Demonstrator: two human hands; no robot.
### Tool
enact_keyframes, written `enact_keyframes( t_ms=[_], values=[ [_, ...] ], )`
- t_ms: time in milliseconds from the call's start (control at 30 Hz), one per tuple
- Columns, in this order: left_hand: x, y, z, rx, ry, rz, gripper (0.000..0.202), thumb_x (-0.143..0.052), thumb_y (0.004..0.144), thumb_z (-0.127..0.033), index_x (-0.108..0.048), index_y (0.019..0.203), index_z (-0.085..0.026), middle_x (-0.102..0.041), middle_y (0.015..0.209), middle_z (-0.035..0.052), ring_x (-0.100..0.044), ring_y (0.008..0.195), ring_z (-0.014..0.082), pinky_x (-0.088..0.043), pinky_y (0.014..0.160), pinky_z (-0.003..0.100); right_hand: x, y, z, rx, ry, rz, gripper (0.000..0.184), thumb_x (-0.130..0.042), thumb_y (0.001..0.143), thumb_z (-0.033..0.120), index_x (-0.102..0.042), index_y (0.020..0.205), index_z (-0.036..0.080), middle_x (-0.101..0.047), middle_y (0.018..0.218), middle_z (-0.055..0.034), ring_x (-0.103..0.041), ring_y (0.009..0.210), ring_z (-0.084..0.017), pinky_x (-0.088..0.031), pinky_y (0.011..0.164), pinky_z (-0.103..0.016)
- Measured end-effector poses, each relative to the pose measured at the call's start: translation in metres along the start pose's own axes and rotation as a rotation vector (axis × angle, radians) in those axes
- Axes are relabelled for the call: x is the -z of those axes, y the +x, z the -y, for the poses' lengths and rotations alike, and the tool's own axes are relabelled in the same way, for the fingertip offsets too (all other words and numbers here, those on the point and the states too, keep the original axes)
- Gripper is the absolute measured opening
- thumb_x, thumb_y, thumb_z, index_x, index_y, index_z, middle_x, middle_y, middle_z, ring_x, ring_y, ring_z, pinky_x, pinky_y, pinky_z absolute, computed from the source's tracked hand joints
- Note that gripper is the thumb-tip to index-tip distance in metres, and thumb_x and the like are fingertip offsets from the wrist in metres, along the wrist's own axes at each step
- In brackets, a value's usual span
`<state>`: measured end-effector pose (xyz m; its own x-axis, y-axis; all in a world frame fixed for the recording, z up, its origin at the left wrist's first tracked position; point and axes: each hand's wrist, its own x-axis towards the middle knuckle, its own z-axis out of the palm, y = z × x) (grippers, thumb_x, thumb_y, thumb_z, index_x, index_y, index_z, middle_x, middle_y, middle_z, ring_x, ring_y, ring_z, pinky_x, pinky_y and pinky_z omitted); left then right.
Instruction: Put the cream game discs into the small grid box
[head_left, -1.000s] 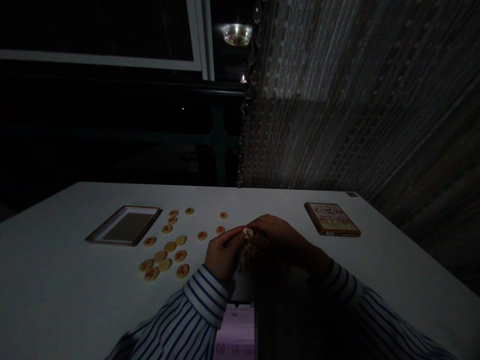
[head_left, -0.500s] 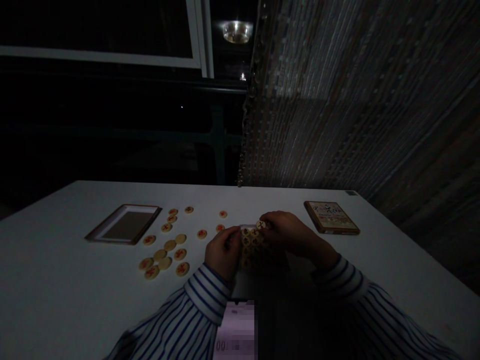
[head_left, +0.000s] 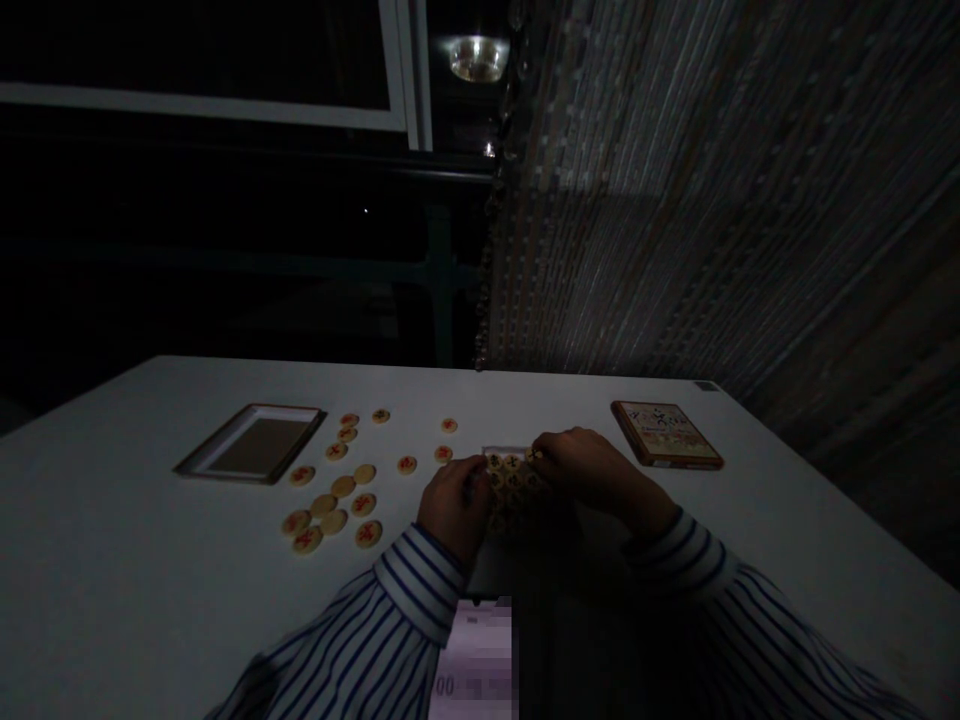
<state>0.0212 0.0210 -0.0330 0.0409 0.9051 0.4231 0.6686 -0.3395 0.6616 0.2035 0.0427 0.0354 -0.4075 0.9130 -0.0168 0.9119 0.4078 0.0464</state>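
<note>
Disc tray point(head_left: 514, 480) lies on white table point(head_left: 150, 580); room is v. dark. L hand point(head_left: 454, 500) curled at tray's left side, grip cannot be told. R hand point(head_left: 589, 470) fingertips closed on one disc point(head_left: 533, 455) at tray's far corner. Loose discs point(head_left: 337, 495) left of tray, box lid point(head_left: 251, 445) further left. Woven curtain point(head_left: 712, 200) behind tray.

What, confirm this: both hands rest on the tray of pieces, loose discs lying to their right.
Wrong side: head view shows the loose discs left of the left hand and right hand, both resting on the tray of pieces.
</note>
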Motion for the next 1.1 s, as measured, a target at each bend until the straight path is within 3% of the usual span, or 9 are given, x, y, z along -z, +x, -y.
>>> enact_keyframes(
  t_ms=[433,1100],
  values=[
    [0.002,0.001,-0.003,0.003,0.020,0.045,0.022,-0.047,0.076,-0.019,-0.061,0.093,-0.016,-0.065,0.090,0.0076,-0.059,0.085,0.0184,-0.047,0.075,0.032,-0.009,0.003,0.003,0.007,-0.105,0.017,0.033,-0.033,0.086,0.034,-0.060,0.084,0.016,-0.064,0.077,-0.0128,-0.061,0.071,-0.022,-0.039,0.056,-0.028],
    [0.003,0.000,-0.005,0.000,0.019,0.042,0.021,-0.047,0.076,-0.018,-0.062,0.091,-0.015,-0.065,0.088,0.0068,-0.058,0.084,0.0182,-0.048,0.074,0.032,-0.010,0.005,0.006,0.013,-0.163,0.027,0.027,-0.038,0.083,0.030,-0.062,0.084,0.017,-0.065,0.080,-0.0101,-0.060,0.076,-0.021,-0.039,0.067,-0.032]
  ],
)
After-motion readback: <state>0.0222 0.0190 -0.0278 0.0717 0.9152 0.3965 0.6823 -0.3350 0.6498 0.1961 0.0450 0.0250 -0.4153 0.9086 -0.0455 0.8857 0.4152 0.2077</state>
